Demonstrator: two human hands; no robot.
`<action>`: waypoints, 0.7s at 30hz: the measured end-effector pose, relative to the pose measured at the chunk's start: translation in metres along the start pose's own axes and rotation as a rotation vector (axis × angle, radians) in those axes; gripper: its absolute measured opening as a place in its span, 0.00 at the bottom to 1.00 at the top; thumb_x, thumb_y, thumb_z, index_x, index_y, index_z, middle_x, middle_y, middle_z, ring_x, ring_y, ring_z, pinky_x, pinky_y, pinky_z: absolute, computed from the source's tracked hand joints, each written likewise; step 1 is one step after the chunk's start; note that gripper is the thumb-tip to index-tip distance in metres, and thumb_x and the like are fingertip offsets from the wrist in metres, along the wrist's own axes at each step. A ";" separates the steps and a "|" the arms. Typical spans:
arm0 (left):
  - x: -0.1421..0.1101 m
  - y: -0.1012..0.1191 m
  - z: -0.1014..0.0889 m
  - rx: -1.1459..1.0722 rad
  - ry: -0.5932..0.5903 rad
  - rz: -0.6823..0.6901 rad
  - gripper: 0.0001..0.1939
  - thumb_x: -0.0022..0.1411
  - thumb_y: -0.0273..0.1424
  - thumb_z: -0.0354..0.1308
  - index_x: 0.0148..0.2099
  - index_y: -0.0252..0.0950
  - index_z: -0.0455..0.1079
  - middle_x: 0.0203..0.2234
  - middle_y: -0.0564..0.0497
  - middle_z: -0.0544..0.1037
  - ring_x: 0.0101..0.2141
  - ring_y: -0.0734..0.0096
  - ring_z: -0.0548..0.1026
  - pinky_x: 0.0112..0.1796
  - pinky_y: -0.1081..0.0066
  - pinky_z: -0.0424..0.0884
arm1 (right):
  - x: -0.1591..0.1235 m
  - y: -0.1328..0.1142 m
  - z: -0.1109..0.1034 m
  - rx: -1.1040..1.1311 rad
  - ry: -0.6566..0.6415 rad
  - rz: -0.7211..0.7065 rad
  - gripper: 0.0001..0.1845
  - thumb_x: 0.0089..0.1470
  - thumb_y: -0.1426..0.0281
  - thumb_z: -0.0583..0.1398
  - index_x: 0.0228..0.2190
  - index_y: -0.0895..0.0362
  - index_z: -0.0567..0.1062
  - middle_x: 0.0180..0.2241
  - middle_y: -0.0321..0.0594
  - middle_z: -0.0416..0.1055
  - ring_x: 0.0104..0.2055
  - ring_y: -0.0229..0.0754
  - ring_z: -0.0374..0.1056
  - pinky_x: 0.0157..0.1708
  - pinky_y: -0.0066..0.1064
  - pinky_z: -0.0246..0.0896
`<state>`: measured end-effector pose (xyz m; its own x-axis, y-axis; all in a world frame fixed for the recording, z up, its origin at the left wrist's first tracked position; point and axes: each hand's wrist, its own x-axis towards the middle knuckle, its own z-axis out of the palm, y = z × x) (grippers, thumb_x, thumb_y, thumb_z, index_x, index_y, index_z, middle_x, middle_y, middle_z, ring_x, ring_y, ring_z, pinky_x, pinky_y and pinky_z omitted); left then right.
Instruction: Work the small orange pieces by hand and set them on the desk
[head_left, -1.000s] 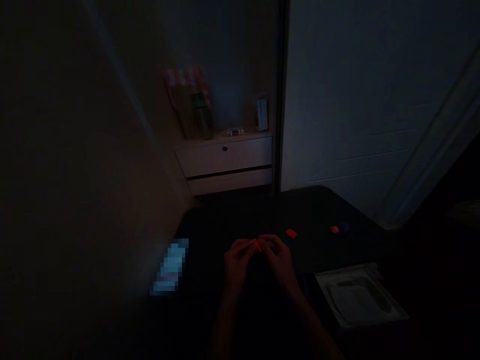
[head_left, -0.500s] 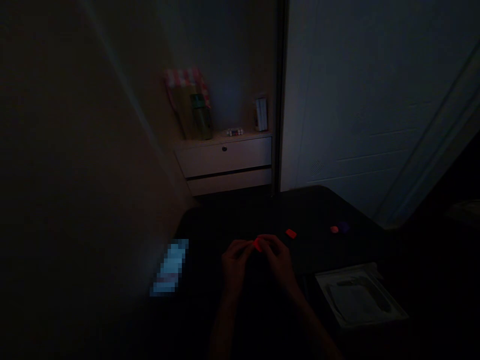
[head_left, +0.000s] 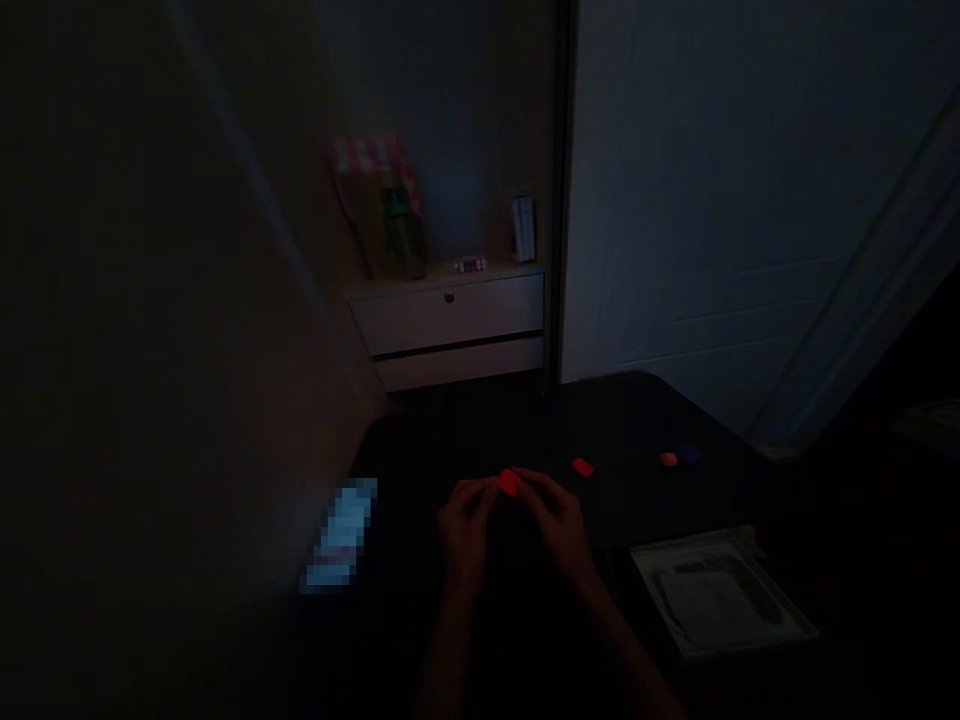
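Note:
In the dim head view, a small bright red lump (head_left: 508,483), soft-looking like modelling clay, is pinched between both hands over the dark table. My left hand (head_left: 465,515) has its thumb and fingertips closed on the lump's left side. From the right, my right hand (head_left: 549,505) grips the same lump with its fingers bent. A flat red piece (head_left: 583,467) lies on the table just beyond my right hand. Farther right, a pinkish-orange lump (head_left: 668,459) touches a dark purple lump (head_left: 688,455). Darkness hides the finer details of the fingers.
The black table (head_left: 465,430) has a lit, pixelated screen (head_left: 341,535) at its left. A pale tray or box (head_left: 720,595) is at the lower right. Behind are white drawers (head_left: 457,320), with a green bottle (head_left: 405,235) above, and a white door panel (head_left: 675,200).
The red lump has shifted slightly left and turned, showing more of its face. My left hand has moved a little left; the right fingers have opened slightly around the lump.

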<state>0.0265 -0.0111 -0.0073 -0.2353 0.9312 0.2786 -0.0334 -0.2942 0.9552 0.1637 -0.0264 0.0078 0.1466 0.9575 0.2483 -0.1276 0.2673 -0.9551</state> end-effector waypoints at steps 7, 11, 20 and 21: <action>0.000 -0.001 0.003 -0.073 0.012 -0.139 0.22 0.62 0.46 0.63 0.51 0.36 0.79 0.38 0.45 0.83 0.33 0.68 0.77 0.35 0.71 0.72 | 0.001 0.006 0.000 -0.014 0.002 -0.018 0.16 0.59 0.58 0.63 0.45 0.52 0.82 0.47 0.42 0.81 0.50 0.52 0.75 0.53 0.43 0.68; 0.000 0.001 0.004 -0.055 -0.023 -0.108 0.19 0.60 0.43 0.66 0.47 0.35 0.80 0.40 0.44 0.83 0.35 0.66 0.77 0.37 0.69 0.73 | 0.001 0.006 0.001 -0.061 -0.026 -0.045 0.15 0.60 0.59 0.63 0.44 0.51 0.82 0.47 0.42 0.81 0.52 0.52 0.74 0.55 0.43 0.66; -0.001 0.001 0.003 -0.106 -0.035 -0.122 0.15 0.58 0.39 0.68 0.44 0.35 0.79 0.37 0.46 0.83 0.37 0.66 0.79 0.40 0.68 0.73 | 0.000 0.007 0.000 -0.113 0.014 -0.085 0.15 0.60 0.58 0.62 0.43 0.52 0.82 0.45 0.43 0.81 0.49 0.52 0.75 0.53 0.43 0.67; -0.001 0.001 0.003 -0.110 -0.037 -0.117 0.15 0.58 0.39 0.68 0.44 0.35 0.79 0.37 0.46 0.83 0.37 0.65 0.79 0.40 0.68 0.74 | 0.000 0.006 0.001 -0.111 0.013 -0.087 0.15 0.60 0.58 0.62 0.43 0.52 0.82 0.45 0.43 0.81 0.49 0.52 0.75 0.53 0.42 0.67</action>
<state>0.0299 -0.0118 -0.0062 -0.1880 0.9671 0.1711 -0.1654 -0.2029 0.9651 0.1622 -0.0243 0.0019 0.1653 0.9296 0.3294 -0.0042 0.3347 -0.9423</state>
